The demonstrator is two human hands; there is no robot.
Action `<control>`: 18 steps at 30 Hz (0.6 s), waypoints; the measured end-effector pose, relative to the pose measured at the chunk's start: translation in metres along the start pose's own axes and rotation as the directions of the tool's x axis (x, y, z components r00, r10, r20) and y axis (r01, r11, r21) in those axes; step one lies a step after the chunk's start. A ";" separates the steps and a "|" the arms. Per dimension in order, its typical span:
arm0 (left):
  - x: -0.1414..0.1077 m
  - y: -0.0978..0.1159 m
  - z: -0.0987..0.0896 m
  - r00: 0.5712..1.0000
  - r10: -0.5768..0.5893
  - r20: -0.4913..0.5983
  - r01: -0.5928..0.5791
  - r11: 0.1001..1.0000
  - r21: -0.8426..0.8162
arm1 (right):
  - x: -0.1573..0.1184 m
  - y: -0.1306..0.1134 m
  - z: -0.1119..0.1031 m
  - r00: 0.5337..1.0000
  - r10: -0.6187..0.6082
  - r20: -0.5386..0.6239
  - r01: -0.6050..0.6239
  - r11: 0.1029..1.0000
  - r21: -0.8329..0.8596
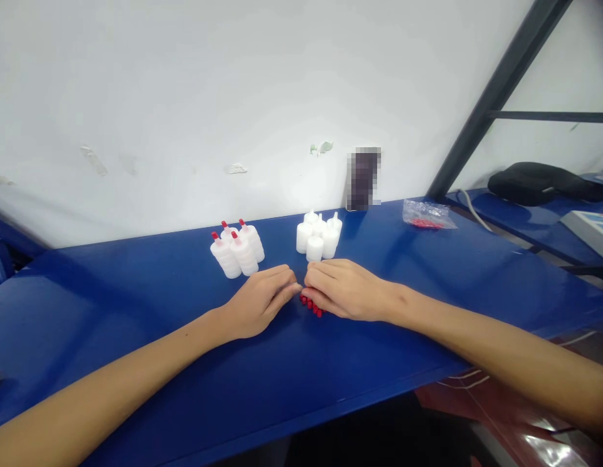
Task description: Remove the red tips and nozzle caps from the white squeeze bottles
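Head: red-capped bottles (pixel 243 255) point vertically upward

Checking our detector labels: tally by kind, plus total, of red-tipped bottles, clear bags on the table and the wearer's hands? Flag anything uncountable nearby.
Red-tipped bottles: 4
Clear bag: 1
Hands (left hand, right hand): 2
Total: 7
Not counted: white bottles without red tips, overlapping; loose red pieces, partly hidden.

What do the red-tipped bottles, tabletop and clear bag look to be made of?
Red-tipped bottles: probably matte plastic, given their milky white walls.
Tabletop: apparently glossy blue paint, from soft reflections; metal or wood underneath, unclear.
Clear bag: likely thin plastic film, shiny and crinkled, with red pieces showing through.
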State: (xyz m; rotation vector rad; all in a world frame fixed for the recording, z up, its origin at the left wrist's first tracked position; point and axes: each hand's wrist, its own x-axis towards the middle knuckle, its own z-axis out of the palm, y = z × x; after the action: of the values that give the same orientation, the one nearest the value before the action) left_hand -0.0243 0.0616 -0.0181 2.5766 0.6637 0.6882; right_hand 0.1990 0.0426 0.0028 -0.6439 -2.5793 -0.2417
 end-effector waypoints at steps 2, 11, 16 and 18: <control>0.000 0.001 -0.001 1.000 -0.004 -0.002 0.004 1.000 -0.030 | -0.001 0.003 -0.007 1.000 0.031 0.000 -0.031 0.998 0.047; -0.003 0.004 -0.003 1.000 0.021 -0.020 -0.021 0.999 -0.037 | -0.015 0.034 -0.025 0.879 0.264 0.398 -0.327 0.940 0.099; -0.002 0.005 -0.004 1.000 0.024 -0.011 -0.024 1.000 0.000 | -0.019 0.041 -0.020 0.843 0.263 0.469 -0.368 0.918 0.148; -0.001 0.007 -0.005 1.000 0.021 0.000 -0.021 1.000 0.018 | -0.019 0.042 -0.018 0.844 0.257 0.471 -0.368 0.916 0.159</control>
State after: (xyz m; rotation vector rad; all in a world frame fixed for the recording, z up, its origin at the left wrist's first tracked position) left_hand -0.0255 0.0567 -0.0115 2.6032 0.6462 0.6927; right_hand 0.2411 0.0666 0.0122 -1.1206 -2.7960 0.3726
